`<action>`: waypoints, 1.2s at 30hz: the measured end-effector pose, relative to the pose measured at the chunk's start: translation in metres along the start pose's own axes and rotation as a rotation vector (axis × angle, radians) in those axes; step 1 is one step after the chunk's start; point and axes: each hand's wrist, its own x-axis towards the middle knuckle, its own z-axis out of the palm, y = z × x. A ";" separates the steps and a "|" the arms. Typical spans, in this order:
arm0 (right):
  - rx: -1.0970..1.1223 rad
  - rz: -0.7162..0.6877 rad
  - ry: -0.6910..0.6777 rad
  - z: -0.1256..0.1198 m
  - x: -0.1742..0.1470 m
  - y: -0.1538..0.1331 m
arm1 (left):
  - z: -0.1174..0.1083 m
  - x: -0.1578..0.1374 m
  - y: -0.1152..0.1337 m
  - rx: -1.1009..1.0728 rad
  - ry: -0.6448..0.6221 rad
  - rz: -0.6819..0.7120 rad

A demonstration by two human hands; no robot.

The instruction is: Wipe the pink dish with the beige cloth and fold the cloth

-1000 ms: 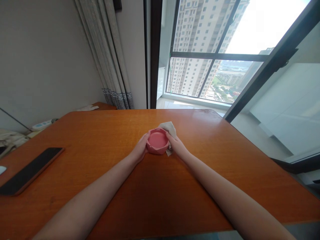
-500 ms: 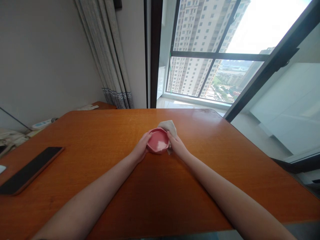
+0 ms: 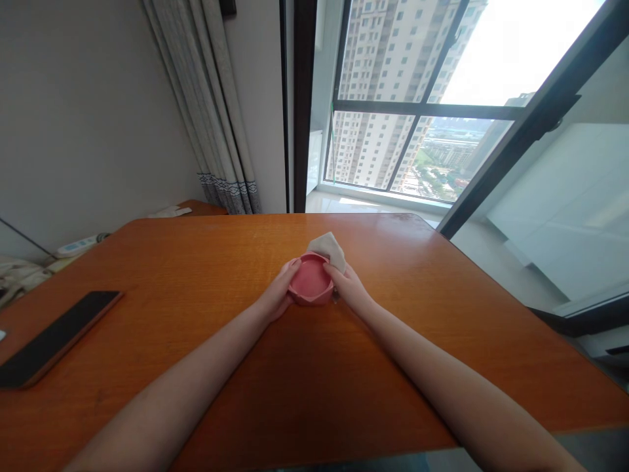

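Observation:
A small pink dish (image 3: 311, 280) with an angular rim is held between both hands over the wooden table (image 3: 221, 255). My left hand (image 3: 281, 288) grips its left side, thumb on the rim and fingers underneath, out of sight. On the right side, my right hand (image 3: 348, 286) is closed with its thumb at the rim. A crumpled white tissue (image 3: 328, 246) sticks out behind the dish, pinched by my right hand against the outer wall. The fingers behind the tissue are hidden.
A long dark flat pad (image 3: 59, 337) with a brown edge lies on the table at the left. A white power strip (image 3: 78, 246) and cloth are beyond the left edge. Behind stand a grey curtain (image 3: 206, 105) and a dark-framed window (image 3: 417, 108).
The dish has tilted slightly, showing more of its near outer wall. The tissue and right thumb have shifted a little to the left along the rim.

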 end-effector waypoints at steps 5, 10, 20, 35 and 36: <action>0.026 0.002 0.028 0.022 -0.011 0.007 | 0.002 0.003 -0.008 0.011 0.248 0.233; 0.044 -0.016 0.113 0.026 -0.014 0.007 | 0.005 -0.002 -0.007 -0.021 0.212 0.219; 0.053 0.024 -0.001 0.012 -0.002 0.013 | -0.006 0.005 -0.008 0.362 0.207 0.333; -0.012 -0.057 0.054 0.013 -0.009 0.007 | -0.008 0.005 -0.007 0.319 0.234 0.235; -0.005 -0.042 0.033 0.012 -0.007 0.008 | -0.008 0.005 -0.006 0.324 0.225 0.229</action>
